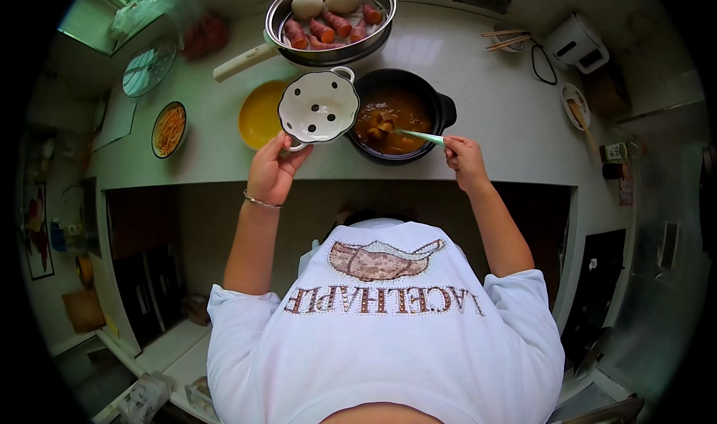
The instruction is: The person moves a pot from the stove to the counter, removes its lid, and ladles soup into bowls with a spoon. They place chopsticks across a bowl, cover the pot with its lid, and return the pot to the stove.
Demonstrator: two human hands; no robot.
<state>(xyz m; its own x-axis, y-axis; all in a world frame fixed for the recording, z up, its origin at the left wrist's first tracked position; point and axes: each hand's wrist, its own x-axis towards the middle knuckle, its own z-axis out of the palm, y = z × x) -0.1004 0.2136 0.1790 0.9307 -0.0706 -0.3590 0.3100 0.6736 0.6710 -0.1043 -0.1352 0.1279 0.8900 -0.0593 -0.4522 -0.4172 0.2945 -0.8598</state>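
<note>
Left fingers pinch polka-dot bowl by one handle, left of black pot; right fingers grip spoon in pot. Chunks look scooped, none in bowl yet.

Head view: from my own head, facing forward and steeply down.
White shirt: nearest the lens, across the bottom middle.
Left hand, right hand: mid-frame — farther off than the shirt.
Counter: beyond my hands, seen from above, spanning the upper half.
Edges: very wide view — straight lines bowed, corners black.
</note>
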